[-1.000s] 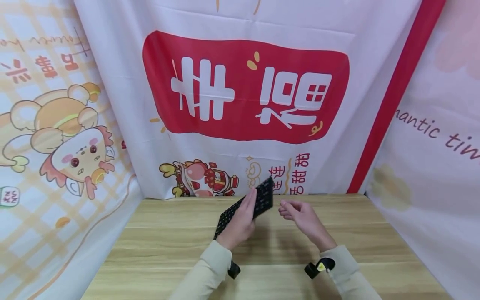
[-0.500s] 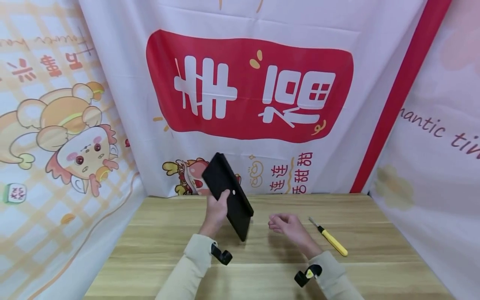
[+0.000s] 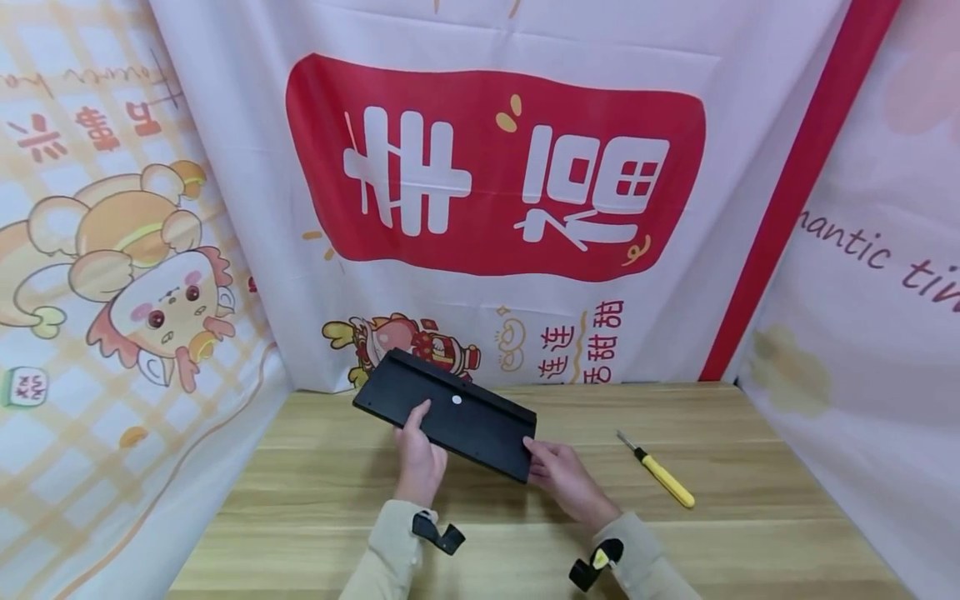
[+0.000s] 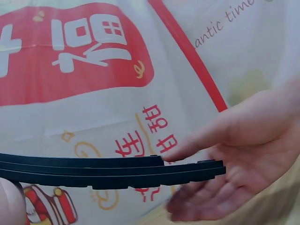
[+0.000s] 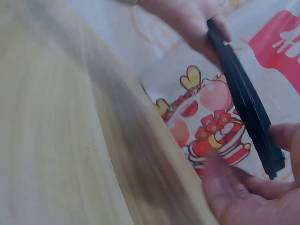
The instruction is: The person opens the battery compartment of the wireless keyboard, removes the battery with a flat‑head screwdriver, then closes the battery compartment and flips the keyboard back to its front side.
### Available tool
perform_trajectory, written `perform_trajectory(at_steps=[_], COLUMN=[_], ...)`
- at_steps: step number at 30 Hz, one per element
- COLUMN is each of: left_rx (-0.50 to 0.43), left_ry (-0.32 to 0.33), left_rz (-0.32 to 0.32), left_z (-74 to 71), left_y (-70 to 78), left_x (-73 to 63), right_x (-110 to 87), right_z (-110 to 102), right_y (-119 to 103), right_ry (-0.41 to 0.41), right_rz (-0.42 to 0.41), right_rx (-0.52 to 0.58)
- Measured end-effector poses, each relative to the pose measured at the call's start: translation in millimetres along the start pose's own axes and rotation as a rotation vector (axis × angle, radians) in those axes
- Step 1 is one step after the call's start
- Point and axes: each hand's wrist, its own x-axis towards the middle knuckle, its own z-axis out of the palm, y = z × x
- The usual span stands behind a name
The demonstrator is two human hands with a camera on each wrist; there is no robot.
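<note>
A thin black keyboard (image 3: 450, 417) is held up over the table, tilted, its plain underside with a small white dot facing me. My left hand (image 3: 422, 458) grips it at the near long edge, thumb across the underside, other fingers hidden beneath. At the right end is my right hand (image 3: 566, 483), its thumb over the corner. The left wrist view shows the keyboard (image 4: 93, 176) edge-on, with the right hand's thumb at its top side and the other fingers below. In the right wrist view those fingers (image 5: 229, 187) are extended, with a gap between them and the keyboard (image 5: 243, 103).
A screwdriver (image 3: 663, 477) with a yellow handle lies on the wooden table (image 3: 300, 500), right of the right hand. Printed cloth (image 3: 495, 333) hangs behind the table and along both sides. Each wrist wears a small black camera mount (image 3: 442, 537).
The left hand has turned the keyboard from its keys side to its underside and lowered it to lie more crosswise. The right hand, apart from it before, has come up to its right end.
</note>
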Motion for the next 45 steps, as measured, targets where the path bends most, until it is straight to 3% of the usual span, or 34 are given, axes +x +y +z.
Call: perform_trajectory(at_steps=[4, 7, 12, 15, 17, 23, 29, 32, 37, 45], left_rx=[-0.024, -0.014, 0.029, 0.118, 0.233, 0.703, 1.069, 1.163, 1.239, 1.329], left_ry=[-0.013, -0.043, -0.044, -0.032, -0.055, -0.125, -0.188, -0.226, -0.266, -0.302], left_rz=[-0.012, -0.015, -0.002, -0.030, -0.056, -0.097, -0.106, -0.123, -0.129, -0.073], left_z=[-4.3, -7.0, -17.0, -27.9, -35.6, -55.1, -63.8, -66.0, -75.3, -91.5], left_y=[-8.3, -9.7, 0.7, 11.8, 20.1, 42.0, 54.0, 53.5, 44.9, 31.4], left_x=[-3.8, -2.0, 9.1, 15.7, 18.4, 23.1, 22.7, 22.0, 20.3, 12.9], right_x=[2.1, 2.4, -0.4, -4.7, -7.6, -13.2, -17.7, -18.1, -15.3, -7.4], right_z=[1, -1, -15, -28, -38, -66, -82, -86, -90, -93], right_y=[-2, -5, -15, -25, -33, -52, -65, -64, -51, -18], right_ry=[0.010, 0.039, 0.066, 0.073, 0.064, 0.067, 0.154, 0.203, 0.282, 0.363], right_rz=[0.025, 0.041, 0.031, 0.029, 0.032, 0.062, 0.074, 0.060, 0.033, -0.014], right_rx=[0.198, 0.271, 0.248, 0.210, 0.170, 0.021, -0.212, -0.321, -0.501, -0.730])
